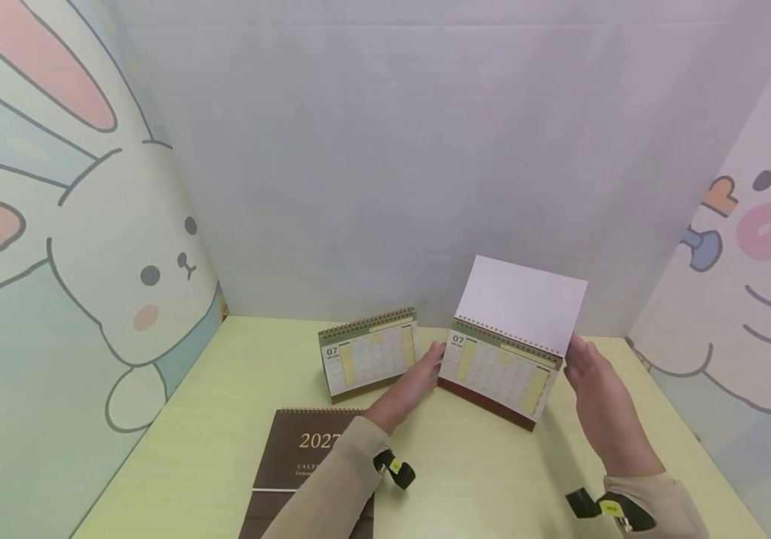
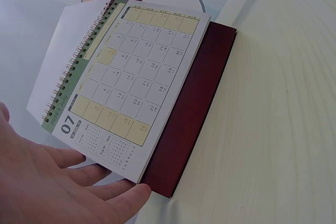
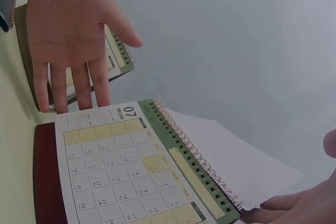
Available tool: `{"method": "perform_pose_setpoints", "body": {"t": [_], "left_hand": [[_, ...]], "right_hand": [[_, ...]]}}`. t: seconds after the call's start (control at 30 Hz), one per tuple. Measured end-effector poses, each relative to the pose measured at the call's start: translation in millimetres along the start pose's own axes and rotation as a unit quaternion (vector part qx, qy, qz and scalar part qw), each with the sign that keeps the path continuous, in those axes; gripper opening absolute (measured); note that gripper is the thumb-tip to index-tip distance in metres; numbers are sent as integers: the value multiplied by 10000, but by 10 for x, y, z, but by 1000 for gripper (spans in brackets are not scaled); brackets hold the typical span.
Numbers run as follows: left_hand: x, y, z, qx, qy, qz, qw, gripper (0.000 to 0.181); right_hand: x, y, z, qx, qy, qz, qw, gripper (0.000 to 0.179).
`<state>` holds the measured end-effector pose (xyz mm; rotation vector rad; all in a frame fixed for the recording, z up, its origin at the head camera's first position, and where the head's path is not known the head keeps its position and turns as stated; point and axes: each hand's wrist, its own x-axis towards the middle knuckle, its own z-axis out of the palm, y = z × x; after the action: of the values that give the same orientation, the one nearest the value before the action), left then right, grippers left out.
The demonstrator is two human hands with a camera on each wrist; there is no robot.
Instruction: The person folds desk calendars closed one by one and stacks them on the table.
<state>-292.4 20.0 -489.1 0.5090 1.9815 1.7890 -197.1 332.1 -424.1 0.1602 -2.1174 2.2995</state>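
A desk calendar (image 1: 496,370) on a dark red base stands at the table's back right, its page marked 07. A white sheet (image 1: 523,299) rises above its spiral binding. My left hand (image 1: 419,374) is at the calendar's left edge, and in the left wrist view its fingers (image 2: 123,195) are extended along that side. On the opposite side is my right hand (image 1: 601,400), with straight fingers by the edge near the binding. The right wrist view shows the left palm (image 3: 68,30) facing the calendar; the right hand's fingers (image 3: 278,208) are partly cut off there.
A second, similar desk calendar (image 1: 368,355) stands to the left, also on page 07. Nearer lies a dark brown 2027 calendar (image 1: 278,464), partly covered by the left sleeve. A grey wall (image 1: 392,187) bounds the back of the pale yellow table (image 1: 466,479).
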Motion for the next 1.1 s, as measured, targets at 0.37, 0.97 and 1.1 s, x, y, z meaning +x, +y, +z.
{"method": "perform_pose_setpoints", "body": {"t": [0.37,0.97,1.1], "left_hand": [[42,1,-23,31,-57,-97,9999,99],[8,17,-10,29,-38,29,10000,104],[-1,24,1,58,-5,-11,10000,105]], "right_hand": [[-31,-24,33,58,-38,-63,10000,87],[-70,-31,50,105,-5,-214,9997,86],[-74,-45,68,128,0,-203,9997,86]]}}
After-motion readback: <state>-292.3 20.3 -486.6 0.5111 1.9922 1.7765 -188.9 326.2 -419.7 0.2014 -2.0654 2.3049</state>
